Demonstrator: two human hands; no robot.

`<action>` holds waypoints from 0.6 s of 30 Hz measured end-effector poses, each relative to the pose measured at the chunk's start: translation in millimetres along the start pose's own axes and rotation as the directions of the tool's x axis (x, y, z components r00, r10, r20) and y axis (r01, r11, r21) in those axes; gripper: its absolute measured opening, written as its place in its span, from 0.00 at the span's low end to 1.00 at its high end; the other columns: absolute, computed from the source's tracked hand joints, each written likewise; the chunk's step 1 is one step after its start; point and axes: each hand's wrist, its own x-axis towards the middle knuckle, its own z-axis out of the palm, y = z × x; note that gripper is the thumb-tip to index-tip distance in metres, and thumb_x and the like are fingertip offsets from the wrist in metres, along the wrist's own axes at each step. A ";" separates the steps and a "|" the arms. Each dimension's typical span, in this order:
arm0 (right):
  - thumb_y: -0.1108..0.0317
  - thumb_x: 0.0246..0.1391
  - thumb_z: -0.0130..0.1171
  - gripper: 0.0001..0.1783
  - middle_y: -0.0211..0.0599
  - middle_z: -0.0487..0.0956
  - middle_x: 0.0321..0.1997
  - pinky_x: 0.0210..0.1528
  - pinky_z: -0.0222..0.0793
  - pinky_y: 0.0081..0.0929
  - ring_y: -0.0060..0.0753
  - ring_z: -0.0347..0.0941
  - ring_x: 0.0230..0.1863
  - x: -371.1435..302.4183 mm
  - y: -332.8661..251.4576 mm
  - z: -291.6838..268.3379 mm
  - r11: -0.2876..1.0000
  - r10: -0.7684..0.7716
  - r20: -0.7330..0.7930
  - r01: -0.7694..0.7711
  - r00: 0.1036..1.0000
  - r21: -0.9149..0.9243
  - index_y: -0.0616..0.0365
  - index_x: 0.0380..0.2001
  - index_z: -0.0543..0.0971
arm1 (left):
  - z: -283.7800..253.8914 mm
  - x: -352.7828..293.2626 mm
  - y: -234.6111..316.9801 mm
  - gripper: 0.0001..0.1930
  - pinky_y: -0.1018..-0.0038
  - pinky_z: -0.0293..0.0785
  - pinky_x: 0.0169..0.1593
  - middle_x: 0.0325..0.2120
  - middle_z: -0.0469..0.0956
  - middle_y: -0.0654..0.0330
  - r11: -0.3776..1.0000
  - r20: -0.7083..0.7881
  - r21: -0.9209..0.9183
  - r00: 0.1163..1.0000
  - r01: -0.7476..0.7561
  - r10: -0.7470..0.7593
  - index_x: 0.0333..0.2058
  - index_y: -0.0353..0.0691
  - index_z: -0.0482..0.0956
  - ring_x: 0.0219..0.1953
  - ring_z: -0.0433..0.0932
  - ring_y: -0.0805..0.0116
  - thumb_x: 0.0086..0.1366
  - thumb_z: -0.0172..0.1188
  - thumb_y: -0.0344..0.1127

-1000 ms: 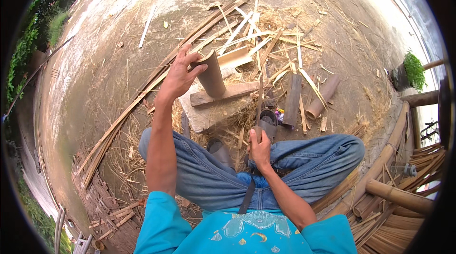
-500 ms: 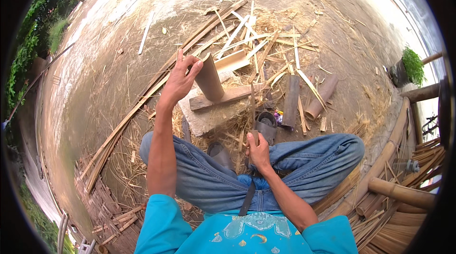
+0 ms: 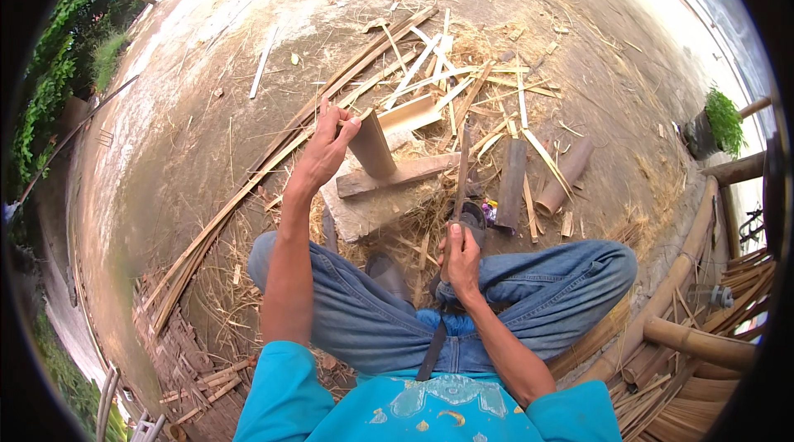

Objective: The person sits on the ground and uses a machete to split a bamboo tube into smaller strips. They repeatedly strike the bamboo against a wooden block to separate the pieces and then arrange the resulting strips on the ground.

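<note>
Left hand barely moved since before, fingers still pinching top of short bamboo tube. Tube stands tilted on wood plank, plank on flat stone block just under left hand. Right hand near lap, wrapped tight round long knife, blade pointing up beside tube. Bamboo strips scattered on ground beyond both hands.

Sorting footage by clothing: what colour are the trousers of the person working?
Blue denim trousers, seen clearly in the head view, under the right hand.
</note>
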 end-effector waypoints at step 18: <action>0.54 0.69 0.57 0.24 0.55 0.83 0.34 0.39 0.74 0.43 0.55 0.82 0.36 42.0 -144.7 42.7 0.855 -0.370 0.419 0.481 0.829 -0.196 0.64 0.55 0.74 | 20.4 -5.2 -4.1 0.19 0.59 0.49 0.72 0.53 0.64 0.51 0.999 -0.073 -0.049 0.997 -0.018 0.015 0.54 0.45 0.58 0.64 0.61 0.58 0.80 0.40 0.54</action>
